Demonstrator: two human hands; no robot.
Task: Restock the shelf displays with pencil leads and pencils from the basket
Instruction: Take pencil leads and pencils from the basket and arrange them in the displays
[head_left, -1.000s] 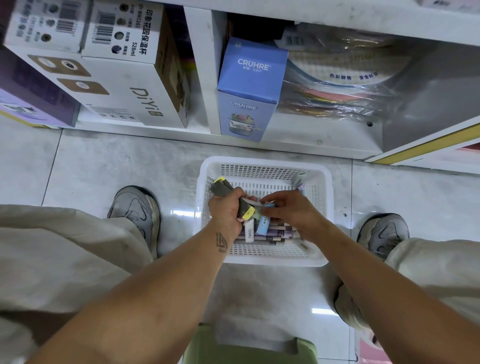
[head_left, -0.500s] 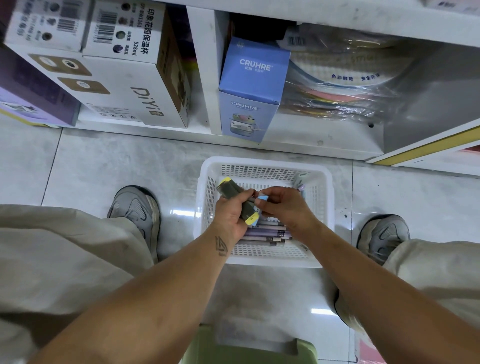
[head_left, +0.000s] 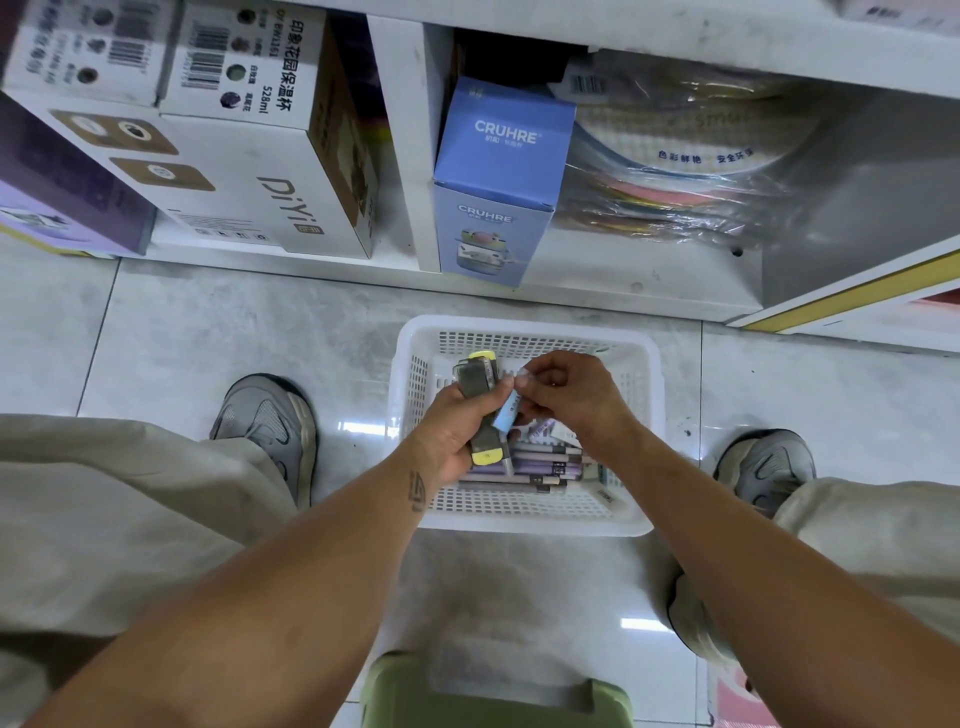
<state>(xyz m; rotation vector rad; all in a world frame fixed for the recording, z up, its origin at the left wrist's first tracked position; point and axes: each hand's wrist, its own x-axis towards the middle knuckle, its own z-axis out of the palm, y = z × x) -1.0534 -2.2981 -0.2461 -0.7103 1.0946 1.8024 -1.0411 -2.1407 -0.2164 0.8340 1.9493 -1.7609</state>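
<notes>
Right now the left hand (head_left: 457, 431) is closed around a bundle of grey packs (head_left: 480, 410) with yellow ends, above the white basket (head_left: 644, 415) on the floor. The right hand (head_left: 566, 395) pinches a small blue pack (head_left: 506, 415) against that bundle. Adding more risks the stack fanning out and spilling back, since one palm already holds several. More pencils (head_left: 530, 465) lie in the basket. Ahead, the low shelf (head_left: 405, 130) is crowded with a blue box (head_left: 498, 171) and white cartons (head_left: 249, 156), which are other stock.
</notes>
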